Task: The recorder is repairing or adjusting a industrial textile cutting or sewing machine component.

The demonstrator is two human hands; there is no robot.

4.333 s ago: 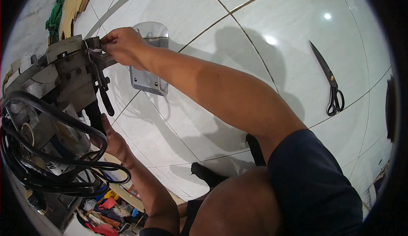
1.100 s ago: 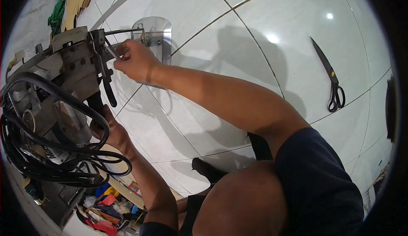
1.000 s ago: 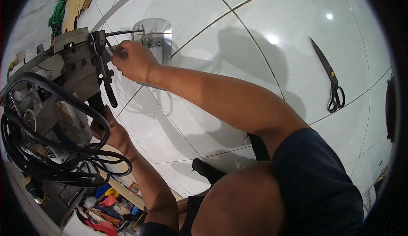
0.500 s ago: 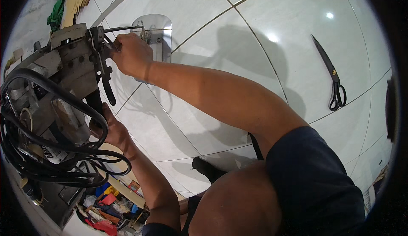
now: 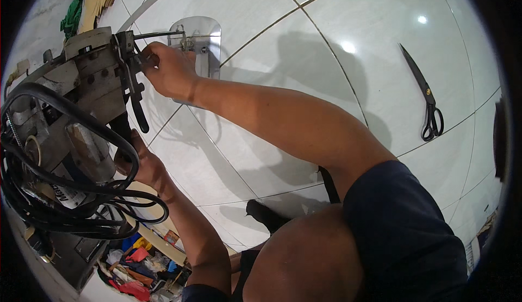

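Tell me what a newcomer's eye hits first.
Probably the bulky grey machine at left, looped with black cables, the left hand and right hand at its edge. Next, the black scissors on the white tiled floor at right, then the shiny metal plate partly behind the right hand.

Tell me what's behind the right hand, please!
Behind the right hand, a shiny metal plate peeks out, with white floor tiles around it. The hand and wrist cover part of the plate, so what's there can't be seen.
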